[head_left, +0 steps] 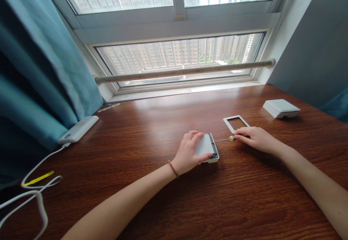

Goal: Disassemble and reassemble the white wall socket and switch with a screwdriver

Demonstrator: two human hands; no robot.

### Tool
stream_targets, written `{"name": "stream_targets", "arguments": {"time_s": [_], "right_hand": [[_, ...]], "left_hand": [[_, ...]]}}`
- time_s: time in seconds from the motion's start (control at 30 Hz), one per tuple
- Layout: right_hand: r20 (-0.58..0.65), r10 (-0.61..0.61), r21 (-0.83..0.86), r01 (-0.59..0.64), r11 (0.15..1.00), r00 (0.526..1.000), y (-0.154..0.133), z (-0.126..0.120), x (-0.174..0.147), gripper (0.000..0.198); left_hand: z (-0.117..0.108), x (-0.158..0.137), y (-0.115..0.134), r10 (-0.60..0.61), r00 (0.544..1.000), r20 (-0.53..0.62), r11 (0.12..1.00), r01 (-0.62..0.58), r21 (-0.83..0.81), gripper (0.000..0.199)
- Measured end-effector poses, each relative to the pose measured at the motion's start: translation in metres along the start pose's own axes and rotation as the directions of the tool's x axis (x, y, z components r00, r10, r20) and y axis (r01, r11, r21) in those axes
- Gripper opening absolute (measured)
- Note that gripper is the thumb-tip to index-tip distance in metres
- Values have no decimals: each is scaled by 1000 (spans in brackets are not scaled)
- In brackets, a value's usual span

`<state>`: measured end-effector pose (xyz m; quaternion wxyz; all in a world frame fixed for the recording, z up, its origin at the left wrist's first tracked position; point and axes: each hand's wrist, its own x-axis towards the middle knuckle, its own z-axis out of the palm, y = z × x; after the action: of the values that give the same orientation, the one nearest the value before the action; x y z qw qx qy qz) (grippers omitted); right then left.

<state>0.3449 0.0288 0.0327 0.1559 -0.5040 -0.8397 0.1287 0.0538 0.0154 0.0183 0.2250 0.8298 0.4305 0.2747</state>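
Note:
A white wall switch (204, 146) with its plate lies on the brown table, a dark strip showing along its right side. My left hand (188, 148) grips it from the left, thumb on the near edge and fingers over the far edge. From the right, my right hand (254, 138) is closed round the handle of a screwdriver (223, 139). The thin metal shaft points left, and its tip meets the dark strip at the switch's right side. Just beyond my right hand lies a white rectangular frame (230, 125), flat on the table.
A second white box-shaped switch (281, 108) sits at the back right. On the left, a white power strip (78, 129) with a white cable (45, 156) rests by the blue curtain (51, 59). A yellow strip (39, 178) lies near the cable. A window and rail (185, 72) stand behind the table.

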Motion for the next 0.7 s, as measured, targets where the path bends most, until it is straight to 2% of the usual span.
{"name": "stream_targets", "arguments": {"time_s": [0.07, 0.17, 0.23, 0.3, 0.37, 0.43, 0.5, 0.57, 0.63, 0.7], "right_hand": [[-195, -51, -73, 38, 997, 979, -2, 0, -1, 24], [-449, -175, -163, 113, 980, 876, -8, -2, -2, 19], [-533, -247, -205, 160, 966, 809, -13, -4, -4, 16], [-553, -284, -235, 180, 955, 783, -17, -6, -5, 15], [-533, -279, -248, 168, 954, 799, -18, -7, -5, 14], [-476, -217, -222, 122, 967, 852, -16, -5, -3, 16], [-354, -112, -153, 61, 986, 928, -11, 0, -1, 19], [-190, -14, -83, -2, 997, 982, -6, 5, 0, 24], [-67, 38, -49, -41, 998, 997, -2, 9, 1, 29], [-21, 48, -49, -49, 998, 999, -1, 12, 2, 33]], "left_hand": [[0, 0, 0, -2, 1000, -1, 1000, 2, 0, 60], [0, 0, 0, -4, 1000, -3, 1000, 4, 2, 60], [0, -1, 0, -5, 1000, -2, 1000, 5, 5, 61], [0, -1, 0, -6, 1000, -2, 1000, 6, 10, 61], [0, -1, 0, -6, 1000, -2, 1000, 6, 11, 60], [0, -1, 0, -6, 1000, -3, 1000, 6, 9, 60], [-1, -1, 1, -6, 1000, -1, 1000, 6, 7, 60], [-1, -1, 1, -6, 1000, 0, 1000, 6, 7, 60], [-1, 0, 1, -4, 1000, 1, 1000, 4, 8, 60], [-1, -1, 1, 0, 1000, -1, 1000, 0, 6, 59]]}}
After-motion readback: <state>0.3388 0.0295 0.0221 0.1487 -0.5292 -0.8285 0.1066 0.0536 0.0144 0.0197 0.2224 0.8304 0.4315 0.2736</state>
